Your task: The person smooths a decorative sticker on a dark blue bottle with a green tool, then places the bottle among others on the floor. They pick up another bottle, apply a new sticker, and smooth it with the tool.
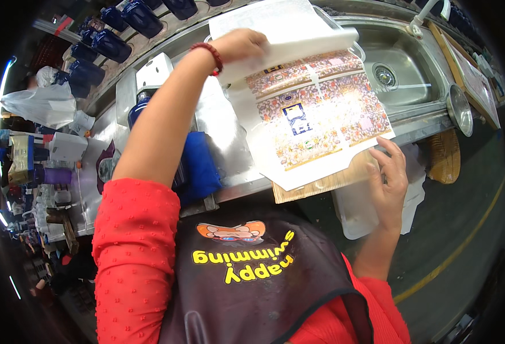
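A sheet printed with floral decal panels [358, 92] lies on a wooden board [307, 187] at the sink's left side. Its white cover sheet [312, 43] is lifted and curls back over the far part of the print. My left hand [240, 49], with a red bead bracelet [209, 54] on its wrist, is closed at the cover sheet's left side, its fingertips slightly blurred. At the near right corner, my right hand [390, 180] rests its fingertips on the printed sheet's edge, fingers bent and apart.
A steel sink [401, 69] with a faucet [417, 26] lies to the right, a metal bowl [459, 109] by its edge. Dark blue bottles [112, 45] line the back left. A blue cloth [201, 166] hangs over the counter's front edge. A wooden-framed screen [464, 71] stands far right.
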`<state>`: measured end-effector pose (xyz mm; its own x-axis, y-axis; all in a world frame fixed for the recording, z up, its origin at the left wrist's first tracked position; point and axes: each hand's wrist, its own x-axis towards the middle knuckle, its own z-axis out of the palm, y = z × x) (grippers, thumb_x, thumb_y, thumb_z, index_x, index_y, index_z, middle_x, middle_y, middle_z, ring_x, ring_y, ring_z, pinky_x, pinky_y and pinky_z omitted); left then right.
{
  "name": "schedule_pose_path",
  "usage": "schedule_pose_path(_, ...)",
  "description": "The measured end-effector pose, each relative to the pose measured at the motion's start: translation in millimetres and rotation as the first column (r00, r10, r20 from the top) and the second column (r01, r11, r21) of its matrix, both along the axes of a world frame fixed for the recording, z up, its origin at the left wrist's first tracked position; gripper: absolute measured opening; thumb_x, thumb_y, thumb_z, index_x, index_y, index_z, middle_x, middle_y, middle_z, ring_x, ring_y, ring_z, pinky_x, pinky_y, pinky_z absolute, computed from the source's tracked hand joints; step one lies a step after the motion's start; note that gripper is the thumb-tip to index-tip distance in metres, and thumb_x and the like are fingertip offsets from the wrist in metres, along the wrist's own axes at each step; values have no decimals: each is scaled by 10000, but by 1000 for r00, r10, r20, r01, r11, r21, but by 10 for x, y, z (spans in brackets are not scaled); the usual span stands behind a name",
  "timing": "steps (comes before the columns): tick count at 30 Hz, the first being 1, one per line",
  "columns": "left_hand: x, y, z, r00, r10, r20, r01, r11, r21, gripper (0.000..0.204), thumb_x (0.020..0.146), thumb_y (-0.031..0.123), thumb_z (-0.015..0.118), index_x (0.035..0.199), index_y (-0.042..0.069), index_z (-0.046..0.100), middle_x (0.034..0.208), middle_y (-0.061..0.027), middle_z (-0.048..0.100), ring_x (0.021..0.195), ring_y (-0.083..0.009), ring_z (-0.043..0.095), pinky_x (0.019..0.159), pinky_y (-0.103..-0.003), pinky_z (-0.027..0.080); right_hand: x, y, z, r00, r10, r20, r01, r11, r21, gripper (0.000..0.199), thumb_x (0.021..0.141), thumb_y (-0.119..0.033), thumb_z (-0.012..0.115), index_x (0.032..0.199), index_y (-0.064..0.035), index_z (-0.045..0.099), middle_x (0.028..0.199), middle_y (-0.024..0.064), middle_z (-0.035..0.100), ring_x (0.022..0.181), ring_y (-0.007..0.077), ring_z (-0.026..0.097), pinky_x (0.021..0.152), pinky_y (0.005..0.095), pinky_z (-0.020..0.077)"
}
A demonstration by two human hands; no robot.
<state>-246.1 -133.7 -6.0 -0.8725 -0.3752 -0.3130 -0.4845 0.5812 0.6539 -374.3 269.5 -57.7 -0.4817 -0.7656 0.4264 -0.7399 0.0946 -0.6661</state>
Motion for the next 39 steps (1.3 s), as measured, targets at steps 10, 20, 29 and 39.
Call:
schedule_pose_path(10, -390, -19, -525, 979, 127, 157, 11, 743, -670, 453, 972, 410, 574, 1240, 51, 643, 1143, -232, 700, 1085, -380, 671, 936, -438, 538, -88, -172, -68, 997, 20, -74, -16, 998, 64, 249, 891, -47, 687, 1139, -17, 699, 1317, 153, 622, 1247, 361, 549, 1044, 448, 448)
schedule_pose_path(20, -191, -365, -67, 843, 24, -537, -418, 657, -627, 188, 951, 186, 593, 1088, 71, 652, 948, -199, 715, 945, -387, 687, 832, -488, 530, -125, -181, -56, 998, 17, -66, -14, 999, 52, 269, 882, -34, 681, 1150, -18, 698, 1320, 157, 620, 1244, 367, 549, 1050, 454, 439)
schedule_pose_path(29, 65, -286, 347, 385, 26, -923, -539, 818, -202, 199, 1033, 121, 578, 1112, -4, 713, 895, -71, 745, 786, -154, 667, 743, -317, 533, -81, -159, -17, 998, 36, -48, -36, 999, 10, 271, 884, -42, 680, 1154, -24, 700, 1324, 152, 621, 1246, 359, 552, 1053, 447, 438)
schedule_pose_path(39, 59, 255, 478, 367, -35, -930, -549, 799, -247, 199, 1031, 95, 586, 1156, -18, 694, 949, -70, 742, 849, -103, 635, 769, -272, 518, 47, -179, 21, 993, 83, 83, -74, 991, -107, 409, 891, -59, 696, 1295, -17, 649, 1295, 176, 644, 1226, 324, 592, 1048, 402, 449)
